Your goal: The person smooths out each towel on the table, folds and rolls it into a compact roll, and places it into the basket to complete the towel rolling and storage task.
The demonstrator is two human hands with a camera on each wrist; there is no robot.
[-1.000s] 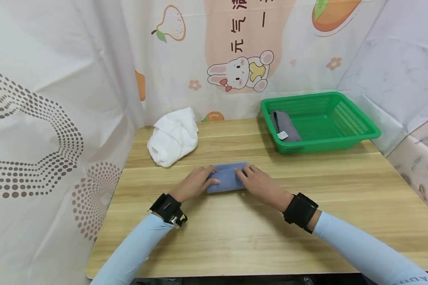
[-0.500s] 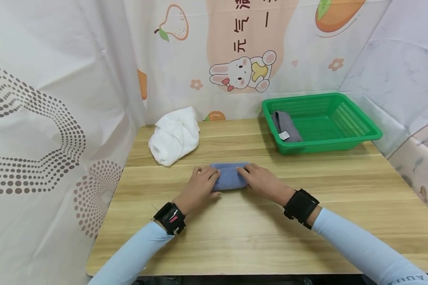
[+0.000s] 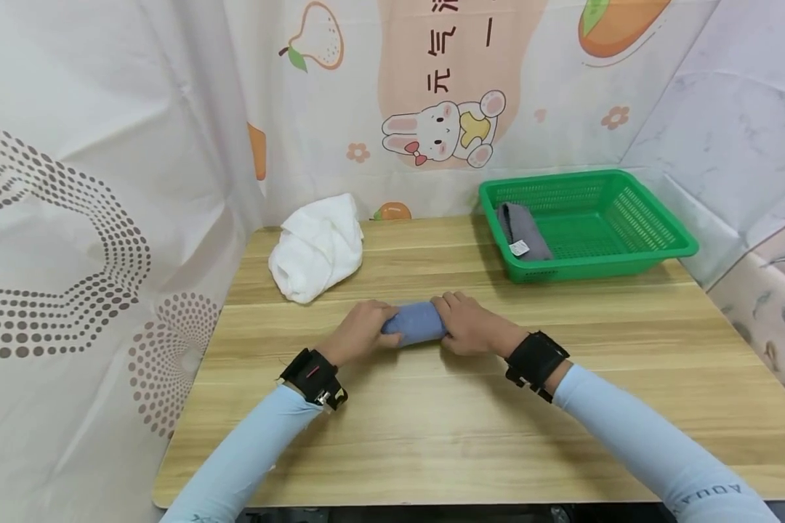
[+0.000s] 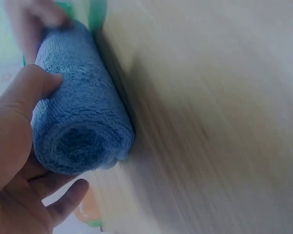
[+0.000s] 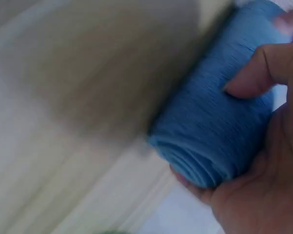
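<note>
A blue towel [image 3: 416,324], rolled into a short cylinder, lies across the middle of the wooden table between both hands. My left hand [image 3: 361,331] grips its left end; in the left wrist view the thumb presses the fluffy side while fingers pass behind the roll, whose spiral end [image 4: 80,146] faces the camera. Around the right end curls my right hand [image 3: 469,324]. The right wrist view shows that thumb on top of the towel [image 5: 209,117] and fingers beneath, near the layered end.
A crumpled white towel [image 3: 317,248] lies at the back left of the table [image 3: 392,436]. At the back right stands a green basket [image 3: 602,266] with a folded grey towel [image 3: 525,231] along its left side. A printed curtain [image 3: 327,138] hangs behind.
The blue towel has gone from a flatter folded piece to a rounder, tighter roll. Both hands have shifted from fingertips resting on it to gripping its ends.
</note>
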